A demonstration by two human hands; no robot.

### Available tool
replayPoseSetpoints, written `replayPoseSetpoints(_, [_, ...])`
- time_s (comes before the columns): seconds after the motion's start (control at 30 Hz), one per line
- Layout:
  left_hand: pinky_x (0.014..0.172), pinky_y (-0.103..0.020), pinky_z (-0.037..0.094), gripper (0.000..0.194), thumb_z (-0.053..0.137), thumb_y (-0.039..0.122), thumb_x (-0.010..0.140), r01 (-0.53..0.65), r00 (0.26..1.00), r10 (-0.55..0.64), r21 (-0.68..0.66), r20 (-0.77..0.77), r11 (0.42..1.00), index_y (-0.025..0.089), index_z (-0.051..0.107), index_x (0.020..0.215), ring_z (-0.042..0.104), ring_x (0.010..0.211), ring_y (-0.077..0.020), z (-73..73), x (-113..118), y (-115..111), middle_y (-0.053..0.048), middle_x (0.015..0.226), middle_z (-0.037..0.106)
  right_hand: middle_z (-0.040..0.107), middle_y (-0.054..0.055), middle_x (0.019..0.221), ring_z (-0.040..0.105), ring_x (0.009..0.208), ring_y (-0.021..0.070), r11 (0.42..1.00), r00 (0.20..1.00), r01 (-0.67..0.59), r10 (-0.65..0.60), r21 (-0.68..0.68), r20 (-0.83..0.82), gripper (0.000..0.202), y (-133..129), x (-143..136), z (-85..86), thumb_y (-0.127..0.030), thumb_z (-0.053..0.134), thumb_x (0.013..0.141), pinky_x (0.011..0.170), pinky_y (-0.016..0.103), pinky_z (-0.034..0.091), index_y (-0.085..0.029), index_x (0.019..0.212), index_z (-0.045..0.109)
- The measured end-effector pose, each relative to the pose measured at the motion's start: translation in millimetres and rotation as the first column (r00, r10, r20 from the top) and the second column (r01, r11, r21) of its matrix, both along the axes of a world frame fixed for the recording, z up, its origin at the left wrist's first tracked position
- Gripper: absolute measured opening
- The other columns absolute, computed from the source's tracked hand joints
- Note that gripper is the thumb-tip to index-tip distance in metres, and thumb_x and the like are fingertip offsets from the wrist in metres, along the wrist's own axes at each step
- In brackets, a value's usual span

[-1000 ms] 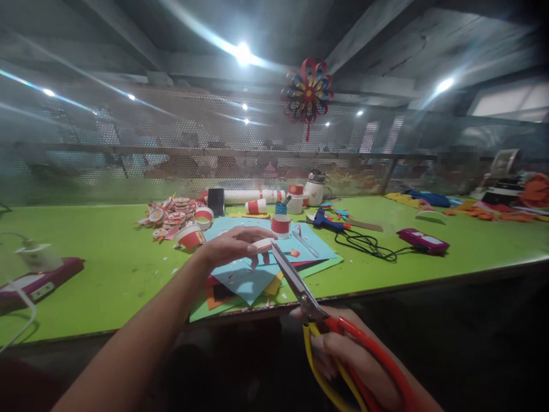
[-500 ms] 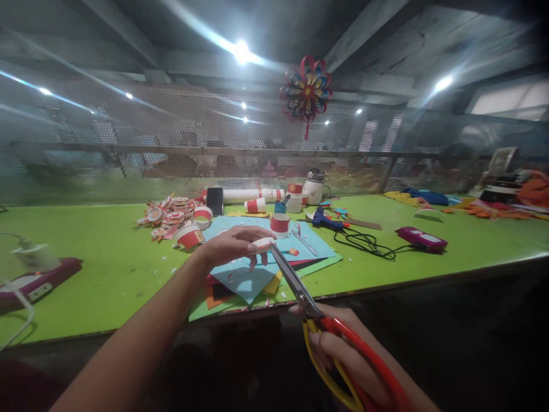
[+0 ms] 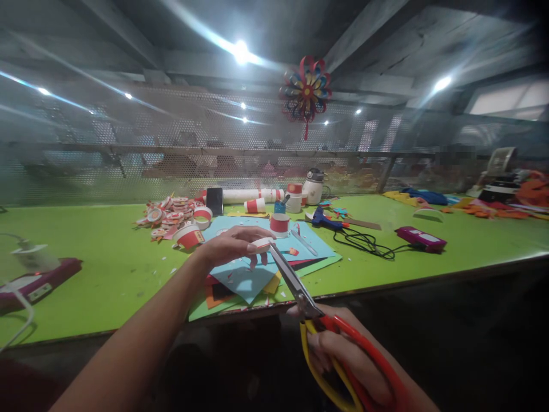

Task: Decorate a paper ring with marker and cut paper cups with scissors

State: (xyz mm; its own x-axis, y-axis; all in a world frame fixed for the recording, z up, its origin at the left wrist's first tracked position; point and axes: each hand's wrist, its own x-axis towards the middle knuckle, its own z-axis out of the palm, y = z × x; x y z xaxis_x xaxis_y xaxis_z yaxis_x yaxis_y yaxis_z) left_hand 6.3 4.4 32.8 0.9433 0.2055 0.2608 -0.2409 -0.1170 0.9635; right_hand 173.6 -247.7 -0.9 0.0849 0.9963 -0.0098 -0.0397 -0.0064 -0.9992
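Between the thumb and fingers of my left hand (image 3: 234, 246) is a small white paper cup piece (image 3: 262, 245) with a red edge, held above light-blue paper sheets (image 3: 244, 280). My right hand (image 3: 347, 349) grips large scissors (image 3: 300, 292) by their red and yellow handles. The blades look nearly closed, and their tips touch the right side of the piece. Just behind it, a red and white cup section (image 3: 280, 225) stands on the blue paper. Small paper scraps lie around the sheets.
Cut cup pieces (image 3: 171, 213) are heaped at the back left, near a dark phone (image 3: 214, 201). A blue glue gun (image 3: 325, 219) with a black cable lies to the right. Purple power strips (image 3: 421, 238) sit on both sides. A white bottle (image 3: 314, 187) stands behind.
The scissor handles and my right hand have shifted very slightly left. My left hand and the cup piece remain in nearly the same place.
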Motion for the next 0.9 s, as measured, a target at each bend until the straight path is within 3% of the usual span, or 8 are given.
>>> replayPoseSetpoints(0.17, [0.061,-0.030,0.053,0.047,0.066,0.023,0.075,0.007,1.000,-0.007,0.001,0.004,1.000,0.012,0.061,0.121,0.067,0.083,-0.0239,-0.5,0,0,-0.019,0.113,0.066,0.047,-0.005,0.057,0.046,0.054,0.0131,0.994,0.992,-0.101,0.104,0.039,-0.074,0.036,8,6,-13.9,-0.028,0.055,0.083,0.056,0.028,0.038,-0.012,0.116,0.053])
replayPoseSetpoints(0.27, [0.061,-0.030,0.053,0.048,0.066,0.023,0.075,0.005,1.000,-0.005,-0.002,0.002,1.000,0.012,0.061,0.121,0.067,0.084,-0.0244,-0.1,0,-1,-0.020,0.114,0.066,0.046,-0.005,0.054,0.045,0.053,0.0131,0.992,0.985,-0.112,0.118,0.060,-0.123,0.035,10,7,-19.3,-0.027,0.054,0.081,0.056,0.028,0.038,-0.012,0.113,0.055])
replayPoseSetpoints(0.6, [0.062,-0.031,0.053,0.050,0.064,0.022,0.074,0.010,1.000,-0.010,-0.006,0.001,1.000,0.011,0.060,0.122,0.066,0.085,-0.0252,-0.4,0,0,-0.020,0.113,0.066,0.047,-0.004,0.059,0.046,0.058,0.0139,0.996,0.992,-0.092,0.093,0.014,-0.081,0.032,6,4,-12.3,-0.026,0.050,0.083,0.061,0.029,0.039,-0.014,0.111,0.057])
replayPoseSetpoints(0.9, [0.061,-0.030,0.053,0.050,0.064,0.022,0.074,0.009,1.000,-0.009,0.005,-0.004,1.000,0.011,0.060,0.122,0.067,0.085,-0.0252,-1.0,0,0,-0.020,0.113,0.066,0.048,-0.005,0.058,0.046,0.056,0.0135,0.995,0.995,-0.086,0.089,0.050,-0.050,0.036,7,7,-17.0,-0.028,0.053,0.085,0.059,0.029,0.039,-0.012,0.117,0.052])
